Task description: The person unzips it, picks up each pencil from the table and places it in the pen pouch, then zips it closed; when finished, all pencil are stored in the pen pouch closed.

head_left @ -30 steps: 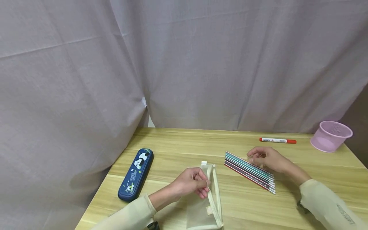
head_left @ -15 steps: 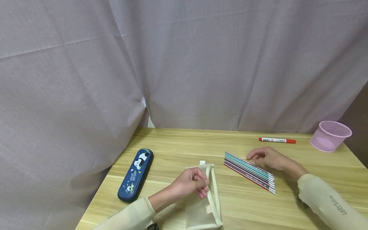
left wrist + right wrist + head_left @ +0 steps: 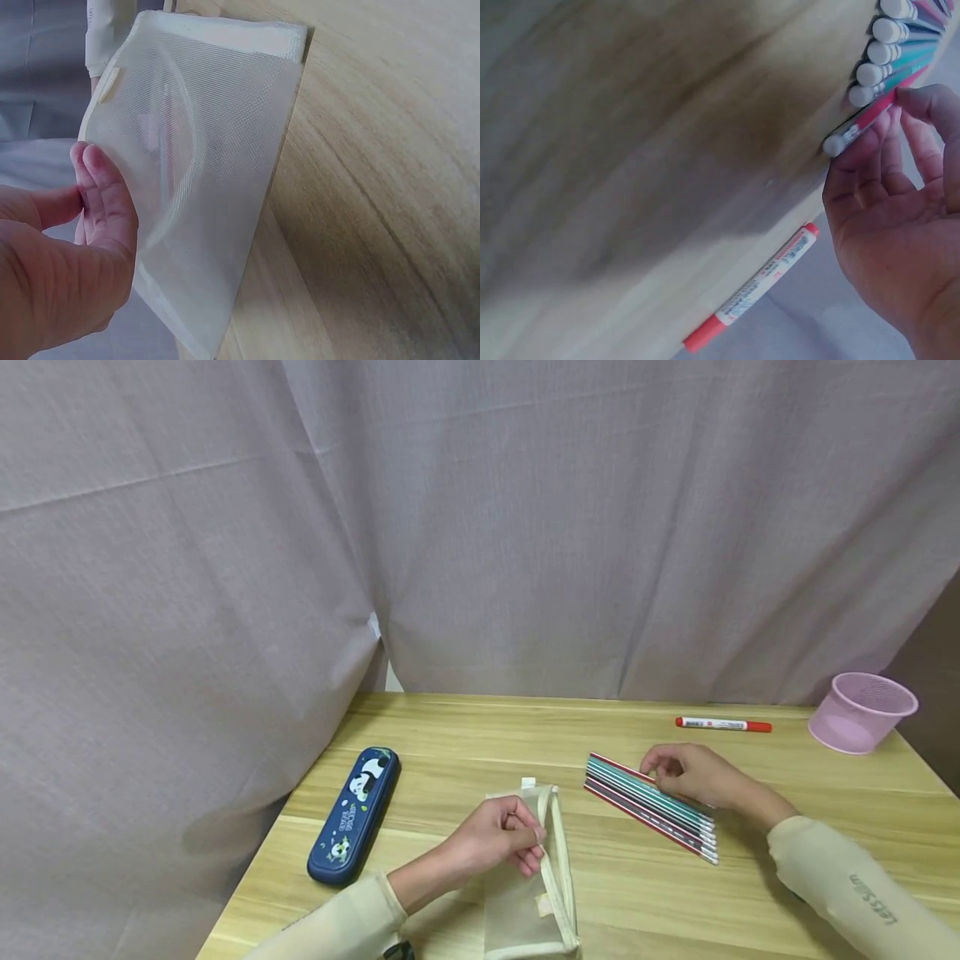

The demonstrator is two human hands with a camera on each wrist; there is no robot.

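My left hand (image 3: 498,837) pinches the opening edge of a pale mesh pencil pouch (image 3: 513,906), whose zipper gapes along its right side. In the left wrist view, thumb and fingers meet at the rim of the pouch (image 3: 225,112). To the right, pencils (image 3: 645,810) with white eraser ends lie side by side in a slanted row, teal toward the back and dark and red toward the front. My right hand (image 3: 693,774) is at the row's far side. There its thumb and fingers pinch a red pencil (image 3: 874,112) beside the teal ones.
A red-and-white marker (image 3: 723,724) lies behind the right hand. At the back right corner stands a pink mesh pen holder (image 3: 855,718). A dark blue panda pencil case (image 3: 354,818) lies on the left. Grey curtain (image 3: 510,527) hangs behind the wooden table (image 3: 465,735).
A red pencil now shows along the far edge of the row, under the right hand, which has shifted slightly left. The left hand keeps its hold on the pouch.
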